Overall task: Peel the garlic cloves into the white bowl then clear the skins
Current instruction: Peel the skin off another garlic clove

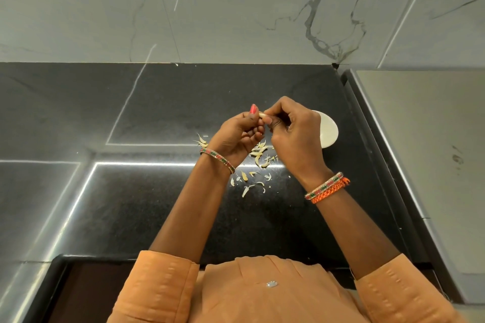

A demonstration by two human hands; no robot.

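Garlic clove up between my two hands above the tabletop: my left hand pinches it, my right hand picks at its skin. Plenty of skins lie scattered below, so peeling looks well underway; clearing isn't started. The white bowl sits just behind my right hand, and I can't see what's in it.

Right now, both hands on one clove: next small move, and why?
Probably finish stripping the skin, then drop the garlic clove into the white bowl. Left hand and right hand both pinch it beside the bowl, above the skins.
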